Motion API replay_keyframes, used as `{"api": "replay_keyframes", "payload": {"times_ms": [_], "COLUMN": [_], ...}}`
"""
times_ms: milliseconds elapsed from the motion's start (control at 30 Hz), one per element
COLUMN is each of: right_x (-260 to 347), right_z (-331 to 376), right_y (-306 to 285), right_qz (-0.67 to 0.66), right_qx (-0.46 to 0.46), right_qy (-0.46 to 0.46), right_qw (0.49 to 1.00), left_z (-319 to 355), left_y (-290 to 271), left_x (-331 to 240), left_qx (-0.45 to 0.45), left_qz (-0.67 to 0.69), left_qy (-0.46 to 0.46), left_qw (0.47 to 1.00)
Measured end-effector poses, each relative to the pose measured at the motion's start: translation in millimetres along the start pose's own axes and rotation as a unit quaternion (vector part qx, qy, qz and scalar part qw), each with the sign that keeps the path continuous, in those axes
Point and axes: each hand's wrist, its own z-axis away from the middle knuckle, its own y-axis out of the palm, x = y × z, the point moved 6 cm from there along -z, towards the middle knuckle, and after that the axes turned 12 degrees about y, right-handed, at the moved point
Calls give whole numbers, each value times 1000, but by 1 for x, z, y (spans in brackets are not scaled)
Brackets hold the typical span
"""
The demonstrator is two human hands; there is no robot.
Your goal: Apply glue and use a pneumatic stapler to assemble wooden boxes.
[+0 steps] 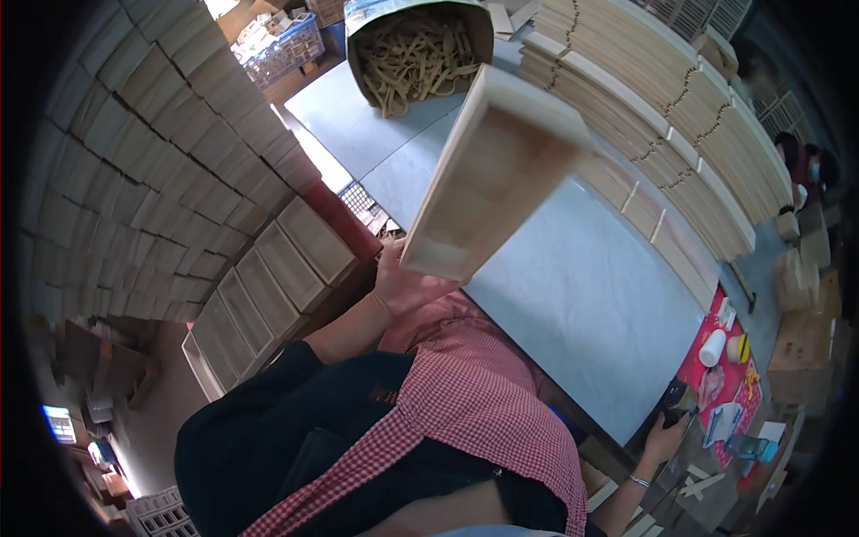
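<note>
Head view: left hand (404, 285) under wooden tray (497, 174)

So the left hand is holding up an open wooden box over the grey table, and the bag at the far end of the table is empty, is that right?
Not quite. In the head view the bag is full of pale wood strips, not empty. The rest holds: the left hand holds up the open wooden box over the grey table.

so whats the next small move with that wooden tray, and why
Probably lower the wooden tray flat onto the grey table. The left hand grips only its near end, so it hangs tilted in the air above bare tabletop. The right hand is far off, by the table's corner.
</note>
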Motion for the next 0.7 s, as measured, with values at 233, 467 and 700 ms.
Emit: {"api": "replay_keyframes", "payload": {"times_ms": [233, 467, 700], "right_x": [-1, 48, 86], "right_z": [-13, 0, 2], "right_y": [4, -35, -28], "right_qz": [-19, 1, -132], "right_qx": [37, -1, -27], "right_qy": [-17, 0, -76], "right_qw": [999, 1000, 988], "left_z": [38, 53, 75], "left_y": [14, -17, 79], "left_x": [25, 11, -39], "left_qx": [-221, -233, -40], "left_qz": [108, -18, -862], "left_qy": [38, -35, 375], "left_qw": [968, 972, 339]}}
